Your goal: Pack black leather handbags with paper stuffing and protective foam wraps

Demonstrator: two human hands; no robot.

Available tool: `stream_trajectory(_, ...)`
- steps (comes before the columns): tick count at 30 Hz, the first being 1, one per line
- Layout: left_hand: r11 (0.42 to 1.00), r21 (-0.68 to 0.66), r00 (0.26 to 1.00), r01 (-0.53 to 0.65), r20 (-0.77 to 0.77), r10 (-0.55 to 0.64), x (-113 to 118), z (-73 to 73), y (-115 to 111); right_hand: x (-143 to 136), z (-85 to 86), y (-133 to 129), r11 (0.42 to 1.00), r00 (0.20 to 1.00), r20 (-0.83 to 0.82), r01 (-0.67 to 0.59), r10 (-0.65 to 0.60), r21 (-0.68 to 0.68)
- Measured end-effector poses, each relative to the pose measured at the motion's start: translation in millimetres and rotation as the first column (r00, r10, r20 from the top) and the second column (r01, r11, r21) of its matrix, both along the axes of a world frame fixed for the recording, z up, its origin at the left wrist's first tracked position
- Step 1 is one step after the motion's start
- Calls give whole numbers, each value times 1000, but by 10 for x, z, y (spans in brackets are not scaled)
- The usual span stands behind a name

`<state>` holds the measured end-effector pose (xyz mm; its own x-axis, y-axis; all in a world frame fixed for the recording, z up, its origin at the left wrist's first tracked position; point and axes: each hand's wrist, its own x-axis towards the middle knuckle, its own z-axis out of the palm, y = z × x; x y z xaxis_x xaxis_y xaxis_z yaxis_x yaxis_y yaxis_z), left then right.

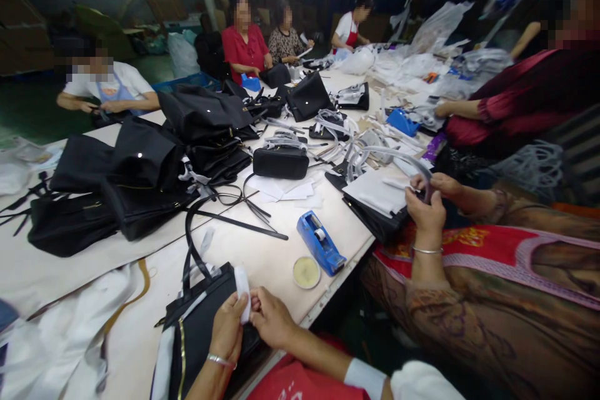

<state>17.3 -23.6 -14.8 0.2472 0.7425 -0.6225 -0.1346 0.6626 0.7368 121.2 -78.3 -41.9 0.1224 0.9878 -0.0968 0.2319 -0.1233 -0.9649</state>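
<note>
At the near table edge lies a black handbag (199, 331) with a gold zipper and black straps. Over it, my left hand (228, 323) pinches a white padded strip (242, 290) that stands upright near the bag's top edge. My right hand (272, 319) is closed at the strip's right side, fingertips pressed against it. Whether a strap runs inside the white strip is hidden. To the right of the bag sit a round tin (306, 272) of pale yellow stuff and a blue tape dispenser (320, 244).
A pile of black bags (140, 169) covers the table's left side. White sheets (285, 189) and another black bag (280, 162) lie mid-table. On the right, a co-worker's hands (429, 206) wrap a handle over a bag. Several people sit around the table.
</note>
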Motion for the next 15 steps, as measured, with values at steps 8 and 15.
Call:
stream_trajectory(8,990,138,996,13,-84,-1,68,45,-58,203,30,136,970,896,-405,94,-181,-226)
stream_trajectory(15,979,188,990,75,-132,-50,79,38,-66,141,-2,290,963,739,-649,0,-182,-270)
